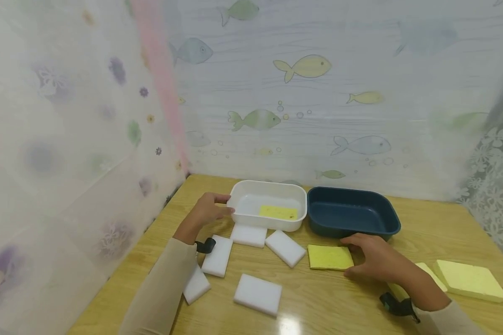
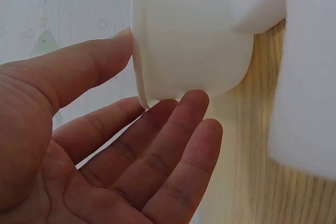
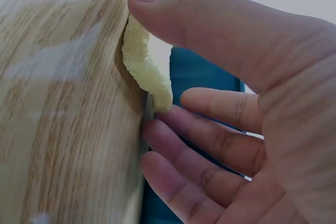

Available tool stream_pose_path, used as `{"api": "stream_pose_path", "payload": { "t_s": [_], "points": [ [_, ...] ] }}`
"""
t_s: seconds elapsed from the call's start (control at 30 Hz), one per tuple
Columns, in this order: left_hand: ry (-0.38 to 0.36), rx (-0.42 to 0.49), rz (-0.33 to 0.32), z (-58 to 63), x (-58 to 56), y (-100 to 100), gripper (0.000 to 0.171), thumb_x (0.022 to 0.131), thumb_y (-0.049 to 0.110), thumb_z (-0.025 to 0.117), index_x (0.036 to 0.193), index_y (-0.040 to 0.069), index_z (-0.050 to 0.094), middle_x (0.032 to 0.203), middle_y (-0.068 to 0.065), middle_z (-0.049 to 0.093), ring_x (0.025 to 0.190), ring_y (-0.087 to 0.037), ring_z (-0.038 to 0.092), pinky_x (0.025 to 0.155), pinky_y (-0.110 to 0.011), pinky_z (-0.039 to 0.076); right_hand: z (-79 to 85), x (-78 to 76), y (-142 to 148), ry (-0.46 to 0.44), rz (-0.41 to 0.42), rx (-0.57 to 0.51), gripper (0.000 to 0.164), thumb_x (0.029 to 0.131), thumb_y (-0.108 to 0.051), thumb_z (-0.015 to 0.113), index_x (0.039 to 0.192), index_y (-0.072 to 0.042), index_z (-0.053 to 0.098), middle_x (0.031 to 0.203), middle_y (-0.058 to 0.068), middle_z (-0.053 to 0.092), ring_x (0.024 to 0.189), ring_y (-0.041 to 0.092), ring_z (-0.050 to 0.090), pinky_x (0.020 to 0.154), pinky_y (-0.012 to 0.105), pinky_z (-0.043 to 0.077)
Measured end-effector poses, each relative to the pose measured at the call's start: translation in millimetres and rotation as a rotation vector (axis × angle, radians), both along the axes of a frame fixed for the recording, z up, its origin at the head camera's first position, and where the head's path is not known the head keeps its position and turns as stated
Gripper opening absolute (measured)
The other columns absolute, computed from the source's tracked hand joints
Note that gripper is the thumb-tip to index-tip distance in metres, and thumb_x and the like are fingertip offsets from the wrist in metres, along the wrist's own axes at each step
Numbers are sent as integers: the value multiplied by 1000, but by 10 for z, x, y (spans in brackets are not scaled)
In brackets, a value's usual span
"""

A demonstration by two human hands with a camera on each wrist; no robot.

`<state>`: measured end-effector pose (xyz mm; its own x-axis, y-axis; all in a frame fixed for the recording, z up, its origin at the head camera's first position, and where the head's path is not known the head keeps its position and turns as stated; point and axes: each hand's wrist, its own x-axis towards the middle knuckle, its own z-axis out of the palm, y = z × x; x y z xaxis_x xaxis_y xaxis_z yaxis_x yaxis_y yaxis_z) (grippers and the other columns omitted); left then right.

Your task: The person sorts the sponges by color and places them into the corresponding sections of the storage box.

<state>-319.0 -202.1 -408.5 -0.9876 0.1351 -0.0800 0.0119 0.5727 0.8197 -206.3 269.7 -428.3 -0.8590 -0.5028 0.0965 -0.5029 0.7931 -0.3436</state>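
Wooden table (image 1: 324,304); right hand (image 1: 377,258), fingers (image 3: 226,136) parted, at yellow sponge (image 1: 329,257).

Whites, Yellows and One Deep Blue

One tray (image 1: 272,224) is plain white, its neighbour (image 1: 345,211) dark blue. The flat sponge (image 1: 329,257) is bright yellow; the thick sponge (image 1: 469,279) is paler. Foam blocks (image 1: 258,294) are white, the tabletop (image 1: 327,302) yellow-brown wood grain, the sleeves (image 1: 157,284) beige. Green, yellow and blue-grey fish pattern the whitish back curtain (image 1: 318,28); purple, orange and green flowers dot the side curtain (image 1: 75,139), beside a pink strip (image 1: 161,70).
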Motion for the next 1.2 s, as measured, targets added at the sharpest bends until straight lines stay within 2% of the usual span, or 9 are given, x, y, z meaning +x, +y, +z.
{"api": "stream_pose_path", "payload": {
  "t_s": [0.33, 0.67, 1.03, 1.2],
  "points": [
    [-4, -3, 1, 16, 17, -2, 62, 92, 23, 80, 147, 7, 58, 145, -14, 61, 123, -29, 65, 94, -41, 60, 9, -10, -13, -4, 1, 19, 70, 74, -48, 92, 128, -10, 71, 119, -1, 71, 103, 21, 68, 89, 43, 57],
    [-10, -16, 16, 24, 25, 14, 62, 92, 24, 81, 147, 8, 59, 145, -14, 62, 115, -27, 69, 92, -40, 60, 24, -7, -8, 3, 0, 16, 69, 73, -47, 92, 127, -9, 72, 112, -5, 71, 97, 15, 67, 84, 37, 57],
    [-2, -16, 10, 37, 30, 11, 61, 92, 24, 80, 147, 8, 59, 144, -14, 62, 115, -27, 69, 92, -41, 61, 104, 26, -33, 8, 1, -14, 69, 73, -46, 92, 127, -8, 72, 115, -1, 72, 96, 18, 71, 81, 33, 59],
    [-3, 1, 6, 11, 25, 7, 61, 92, 23, 80, 147, 8, 59, 143, -13, 63, 116, -27, 69, 92, -41, 60, 121, 35, -31, 50, 2, -7, 66, 74, -42, 93, 127, -8, 72, 114, -1, 73, 95, 17, 72, 79, 32, 59]
  ]
}}
